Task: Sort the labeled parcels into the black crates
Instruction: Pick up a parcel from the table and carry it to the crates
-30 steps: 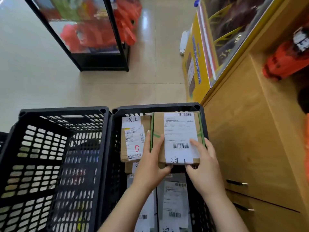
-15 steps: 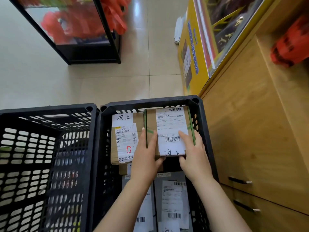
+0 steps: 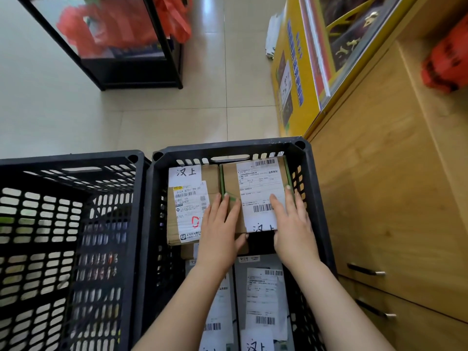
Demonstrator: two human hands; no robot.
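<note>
A brown cardboard parcel (image 3: pixel 255 183) with green tape and a white shipping label lies in the far right corner of the right black crate (image 3: pixel 228 148). My left hand (image 3: pixel 219 229) holds its near left corner, fingers flat on top and thumb at the near edge. My right hand (image 3: pixel 291 229) grips the near right corner the same way, its thumb mostly hidden. Beside it on the left lies another labeled cardboard parcel (image 3: pixel 187 203). Grey bagged parcels (image 3: pixel 260 287) fill the near half of that crate. The left black crate (image 3: pixel 71 160) stands alongside, its contents hard to make out.
A wooden cabinet (image 3: pixel 379 198) with drawer handles stands tight against the right crate; a red bag (image 3: pixel 445 64) lies on top. A yellow display counter (image 3: pixel 291 72) is beyond it. A black glass case (image 3: pixel 121 46) with red bags stands on the tiled floor, far left.
Both hands have lowered the green-taped parcel further into the right crate's far right corner, next to the other cardboard parcel. My view has tilted down slightly.
</note>
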